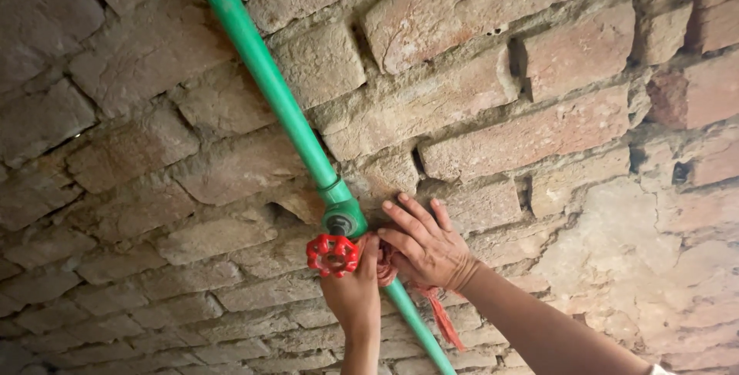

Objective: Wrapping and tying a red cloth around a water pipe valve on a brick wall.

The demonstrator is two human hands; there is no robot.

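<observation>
Green pipe (269, 78) — diagonal, upper-left to lower-right

The pipe (265, 75) runs along the brick wall (539, 113) from above and to the left of my hands, down between them, and on below my right hand (427, 248). The valve body (342, 217) sits on the pipe just above my left hand (356, 286); its handwheel (332, 255) lies just left of that hand. A strip of cloth (445, 317) hangs below my right hand, beside the pipe
</observation>
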